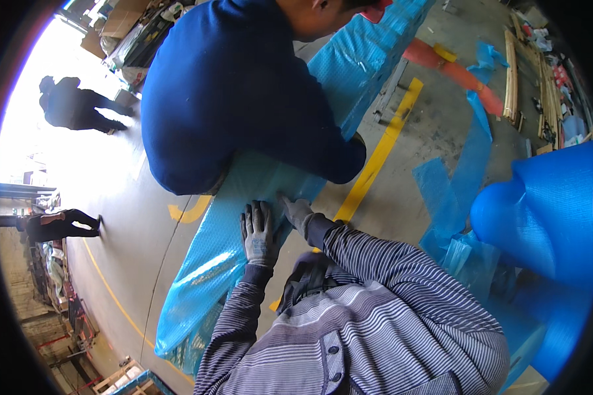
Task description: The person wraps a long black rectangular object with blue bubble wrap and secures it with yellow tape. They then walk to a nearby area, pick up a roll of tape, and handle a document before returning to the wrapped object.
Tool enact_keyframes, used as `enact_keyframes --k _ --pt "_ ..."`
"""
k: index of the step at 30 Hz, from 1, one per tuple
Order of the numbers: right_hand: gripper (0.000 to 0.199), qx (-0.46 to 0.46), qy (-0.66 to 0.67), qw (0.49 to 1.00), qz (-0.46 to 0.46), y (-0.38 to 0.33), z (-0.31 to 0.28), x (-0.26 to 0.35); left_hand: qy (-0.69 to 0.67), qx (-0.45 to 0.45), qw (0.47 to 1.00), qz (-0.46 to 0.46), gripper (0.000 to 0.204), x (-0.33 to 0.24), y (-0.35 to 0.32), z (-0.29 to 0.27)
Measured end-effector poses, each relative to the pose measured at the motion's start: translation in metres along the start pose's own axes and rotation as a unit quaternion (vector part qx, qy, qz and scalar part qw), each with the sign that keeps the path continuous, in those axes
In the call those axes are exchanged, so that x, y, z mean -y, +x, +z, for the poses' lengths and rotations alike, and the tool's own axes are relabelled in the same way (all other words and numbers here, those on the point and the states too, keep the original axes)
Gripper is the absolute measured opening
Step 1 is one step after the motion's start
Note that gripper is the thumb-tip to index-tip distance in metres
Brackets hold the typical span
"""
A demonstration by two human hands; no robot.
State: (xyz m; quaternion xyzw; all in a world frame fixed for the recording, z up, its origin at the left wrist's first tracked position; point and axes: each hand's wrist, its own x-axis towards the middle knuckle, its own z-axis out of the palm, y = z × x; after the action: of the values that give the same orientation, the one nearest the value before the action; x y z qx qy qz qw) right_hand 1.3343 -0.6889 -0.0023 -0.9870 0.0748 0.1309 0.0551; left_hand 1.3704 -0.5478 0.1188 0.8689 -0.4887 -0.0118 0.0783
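Note:
A long bundle in blue bubble wrap (207, 263) runs from the lower left to the upper right in front of me. My left hand (257, 236), in a grey glove, lies flat on the wrap with its fingers stretched out. Close beside it, my gloved right hand (299, 214) rests at the bundle's right edge. One digit points out across the wrap; its other fingers are partly hidden. A co-worker in a dark blue top (217, 92) leans over the bundle beyond my hands, one arm across it. That person's hands are hidden.
Large blue rolls of wrap (540, 210) stand at the right, with loose blue strips (464, 158) on the floor. Orange-red material (451, 72) and wooden planks (511, 76) lie farther off. Two people (79, 105) are at the left. A wooden pallet (128, 380) sits lower left.

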Motion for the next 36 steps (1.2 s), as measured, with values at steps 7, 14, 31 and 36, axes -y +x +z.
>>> enact_keyframes --k 7,14,31,36 --pt "0.054 0.066 0.129 0.984 0.099 -0.016 -0.035 -0.008 -0.140 0.057 0.988 0.016 0.107 0.036 -0.004 -0.053" --pt "0.055 0.079 0.126 0.979 0.139 -0.019 -0.037 -0.012 0.006 0.145 0.975 -0.166 0.130 0.077 -0.085 -0.070" --pt "0.057 0.099 0.066 0.970 0.214 -0.033 -0.041 -0.008 0.026 -0.009 0.992 -0.124 0.118 0.070 -0.114 -0.014" --pt "0.057 0.098 0.110 0.963 0.226 -0.026 -0.044 0.000 0.025 -0.006 0.992 -0.122 0.120 0.069 -0.117 -0.017"
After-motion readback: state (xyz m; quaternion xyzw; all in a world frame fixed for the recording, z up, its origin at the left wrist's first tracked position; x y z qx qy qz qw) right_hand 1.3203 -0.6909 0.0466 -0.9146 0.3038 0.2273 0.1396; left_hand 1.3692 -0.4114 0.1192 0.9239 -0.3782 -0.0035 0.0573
